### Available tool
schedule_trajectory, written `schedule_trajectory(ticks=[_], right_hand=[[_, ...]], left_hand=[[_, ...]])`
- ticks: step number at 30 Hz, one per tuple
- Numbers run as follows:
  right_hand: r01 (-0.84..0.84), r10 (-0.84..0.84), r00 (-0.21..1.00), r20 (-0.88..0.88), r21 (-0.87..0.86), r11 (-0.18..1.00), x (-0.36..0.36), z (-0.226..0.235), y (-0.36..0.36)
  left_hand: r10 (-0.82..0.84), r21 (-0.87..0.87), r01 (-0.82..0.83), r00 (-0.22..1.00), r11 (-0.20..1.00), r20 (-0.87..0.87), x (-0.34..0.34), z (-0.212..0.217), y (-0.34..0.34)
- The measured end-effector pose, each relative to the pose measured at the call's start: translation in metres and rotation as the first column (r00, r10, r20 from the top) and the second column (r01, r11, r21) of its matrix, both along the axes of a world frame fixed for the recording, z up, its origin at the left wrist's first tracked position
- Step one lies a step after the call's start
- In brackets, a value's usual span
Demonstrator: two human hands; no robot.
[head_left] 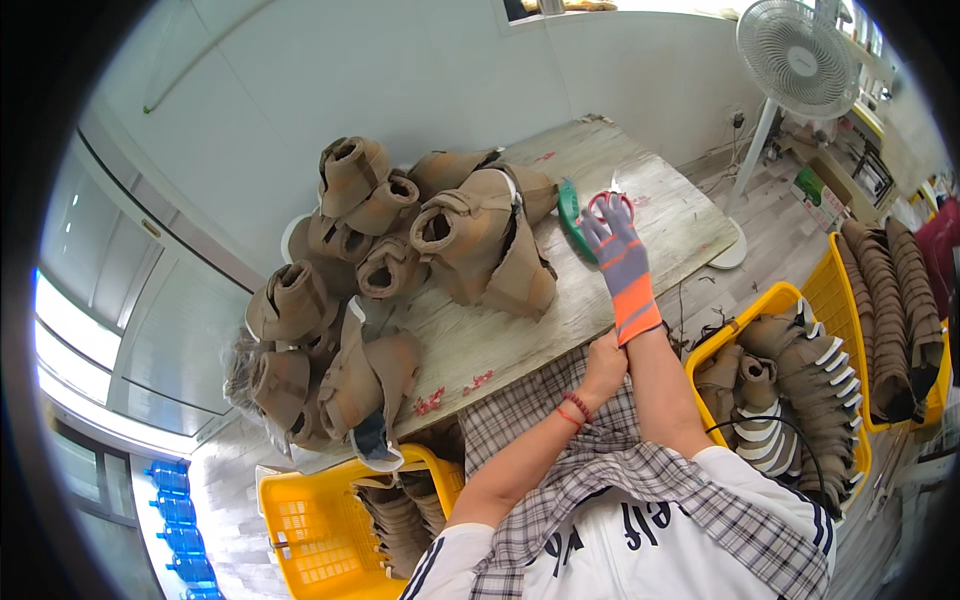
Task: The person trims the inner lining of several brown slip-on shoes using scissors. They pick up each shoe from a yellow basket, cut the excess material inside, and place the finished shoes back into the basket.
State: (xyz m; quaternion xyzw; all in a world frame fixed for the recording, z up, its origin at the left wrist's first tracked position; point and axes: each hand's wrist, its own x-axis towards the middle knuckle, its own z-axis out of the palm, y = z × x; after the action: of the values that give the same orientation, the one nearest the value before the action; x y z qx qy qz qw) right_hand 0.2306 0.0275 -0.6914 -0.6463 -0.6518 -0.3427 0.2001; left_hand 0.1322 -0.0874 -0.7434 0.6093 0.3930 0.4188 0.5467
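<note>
On my right hand [622, 262] is a grey and orange work glove [634, 300], its fingers spread over the table. My left hand [604, 368] is closed on the glove's cuff at the right wrist. Just beyond the gloved fingertips lie red-handled scissors [626, 198], partly covered by them. A long green object [574, 222] of a kind I cannot make out rests left of the glove. Brown shoe uppers [465, 225], nested and heaped, cover the left part of the worn wooden table [680, 215].
Below the table's near edge stands a yellow basket [300, 520] holding stacked uppers. At the right are another yellow basket [700, 355] with uppers and a further yellow crate [835, 275]. A white fan [800, 60] stands at the far right. Blue water bottles [180, 510] line the left.
</note>
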Motion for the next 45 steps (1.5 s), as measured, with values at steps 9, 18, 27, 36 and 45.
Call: schedule_trajectory(ticks=[9,18,27,36,45], right_hand=[[-0.284,0.100,0.778,-0.620,-0.205,0.936,0.008,-0.089,0.055],[-0.291,0.086,0.872,-0.483,-0.367,0.883,0.037,-0.083,0.078],[-0.060,-0.115,0.748,-0.654,-0.240,0.969,0.088,-0.090,0.151],[0.162,-0.450,0.775,-0.444,-0.549,0.820,0.115,-0.091,0.203],[0.014,-0.324,0.849,-0.418,-0.595,0.803,0.190,-0.140,0.183]], left_hand=[[0.587,0.455,-0.484,0.802,0.747,-0.110,-0.098,0.004,0.030],[0.832,0.886,-0.138,0.431,0.443,-0.349,-0.193,0.085,0.105],[0.798,0.883,-0.238,0.564,0.404,-0.213,-0.219,0.097,0.154],[0.595,-0.047,-0.767,0.456,0.640,0.661,-0.268,0.138,0.077],[0.790,-0.643,-0.458,0.371,0.613,0.488,-0.299,0.075,-0.091]])
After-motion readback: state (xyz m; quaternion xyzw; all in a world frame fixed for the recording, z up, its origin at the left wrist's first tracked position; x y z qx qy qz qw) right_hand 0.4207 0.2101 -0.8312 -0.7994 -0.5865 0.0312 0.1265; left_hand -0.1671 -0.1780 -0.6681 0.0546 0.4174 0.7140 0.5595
